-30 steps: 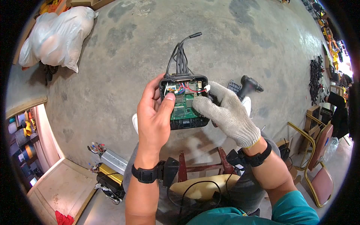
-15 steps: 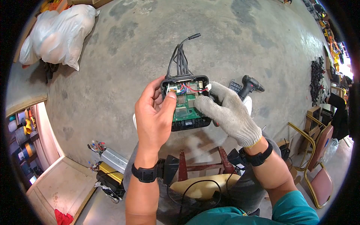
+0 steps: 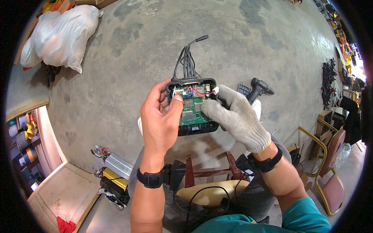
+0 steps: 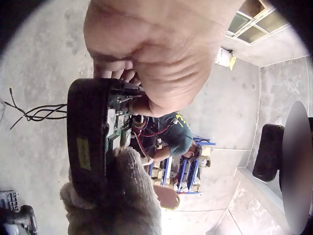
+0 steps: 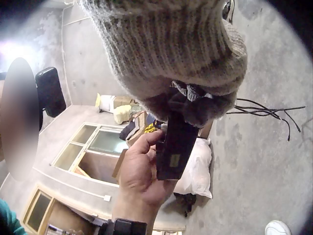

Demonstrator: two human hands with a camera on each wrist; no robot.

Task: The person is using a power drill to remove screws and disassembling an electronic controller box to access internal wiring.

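Observation:
A black plastic housing (image 3: pixel 199 129) is held up in front of the person, its open face showing a green circuit board (image 3: pixel 189 116). The bare left hand (image 3: pixel 160 123) grips its left side, thumb over the rim by the coloured wires (image 3: pixel 188 92). On the opposite side the right hand (image 3: pixel 240 121), in a whitish knitted glove, holds the housing with its thumb on the board. Near that glove's index finger is a white connector (image 3: pixel 216 90) on red and black wires. Black cables (image 3: pixel 188 64) leave the top edge. A small label (image 4: pixel 84 152) shows on the housing's outside in the left wrist view.
On the floor past the right hand lie a cordless drill (image 3: pixel 259 90) and a dark plastic piece (image 3: pixel 243 89). A white bag (image 3: pixel 64 39) sits far left. Silver and yellow metal-cased units (image 3: pixel 118 167) stand by the left leg, and a pink chair (image 3: pixel 335 190) stands at right.
The housing and both hands have shifted very slightly to the right and down in the head view since the first frame. Both hands keep the same hold.

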